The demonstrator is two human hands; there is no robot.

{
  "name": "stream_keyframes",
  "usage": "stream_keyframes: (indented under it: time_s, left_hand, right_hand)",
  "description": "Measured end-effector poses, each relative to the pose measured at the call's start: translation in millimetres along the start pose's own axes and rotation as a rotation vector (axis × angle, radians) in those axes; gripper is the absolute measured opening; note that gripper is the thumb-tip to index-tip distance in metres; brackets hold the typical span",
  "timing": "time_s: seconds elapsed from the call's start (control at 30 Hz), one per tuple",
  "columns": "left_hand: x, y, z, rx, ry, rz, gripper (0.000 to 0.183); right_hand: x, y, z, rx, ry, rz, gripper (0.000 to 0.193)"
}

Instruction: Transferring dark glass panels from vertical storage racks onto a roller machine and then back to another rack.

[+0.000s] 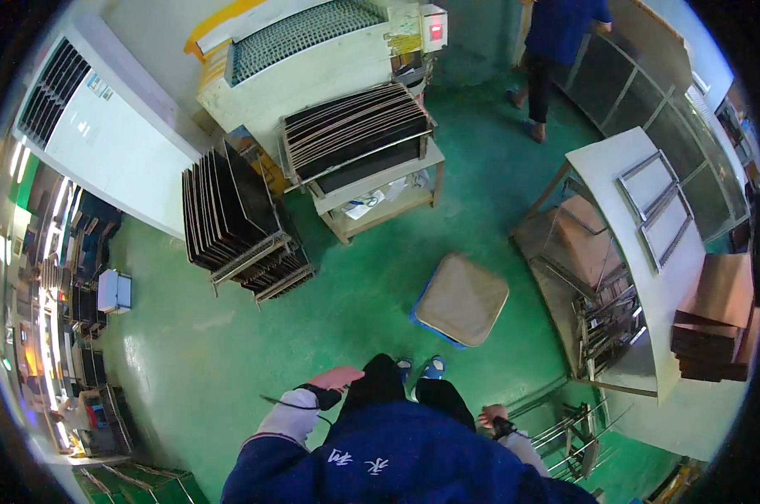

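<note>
My left hand [338, 378] rests against my dark trouser leg, its fingers stretched out and holding nothing. A dark cord [289, 405] hangs at that wrist. Lower on the right, my right hand [492, 416] hangs beside the other leg; its fingers look small and curled, and whether anything is in them cannot be made out. Past my shoes stands a square stool [464, 300] with a tan top and a blue rim underneath. Closest to the right hand, on the floor, is a thin metal rod rack [577, 441].
Dark panels fill a floor rack [233, 218] and another rack [359, 134] on a small table. Behind is a machine with a roller bed [309, 38]. At right, metal frames [655, 206] and brown boards [716, 311] lie on a worktable. A person [556, 59] walks at the back.
</note>
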State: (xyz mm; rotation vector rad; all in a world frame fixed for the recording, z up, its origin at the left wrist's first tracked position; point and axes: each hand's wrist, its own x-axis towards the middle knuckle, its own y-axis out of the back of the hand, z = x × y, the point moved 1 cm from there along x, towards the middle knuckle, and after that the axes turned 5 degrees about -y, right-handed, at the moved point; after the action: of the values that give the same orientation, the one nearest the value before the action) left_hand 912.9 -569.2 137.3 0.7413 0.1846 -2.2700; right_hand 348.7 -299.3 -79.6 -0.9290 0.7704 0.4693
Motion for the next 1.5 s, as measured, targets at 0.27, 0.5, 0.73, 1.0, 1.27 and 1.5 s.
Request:
stream_keyframes:
  time_s: [0.27,0.5,0.73,1.0,1.27,1.5]
  left_hand:
    - [-7,17,92,-0.275,0.516,0.181,0.070]
    - [50,91,85,-0.213,0.552,0.125,0.070]
    - [150,250,46,0.082,0.282,-0.019,0.054]
    - [234,369,118,-0.283,0.330,0.136,0.053]
    - [263,403,62,-0.603,0.452,0.114,0.054]
    - [231,420,89,-0.713,0.446,0.544,0.054]
  right_hand:
    - [-93,-162,-106,-0.401,0.608,0.748,0.020]
    - [-54,-214,-156,-0.397,0.506,0.672,0.014]
    - [-39,-358,-225,-0.420,0.368,0.914,0.014]
    - [-36,-542,-401,-1.417,0.930,0.896,0.030]
    - [-97,-821,-551,-1.584,1.481,0.750,0.019]
    - [-107,-961,-681,-1.842,1.803,0.574,0.021]
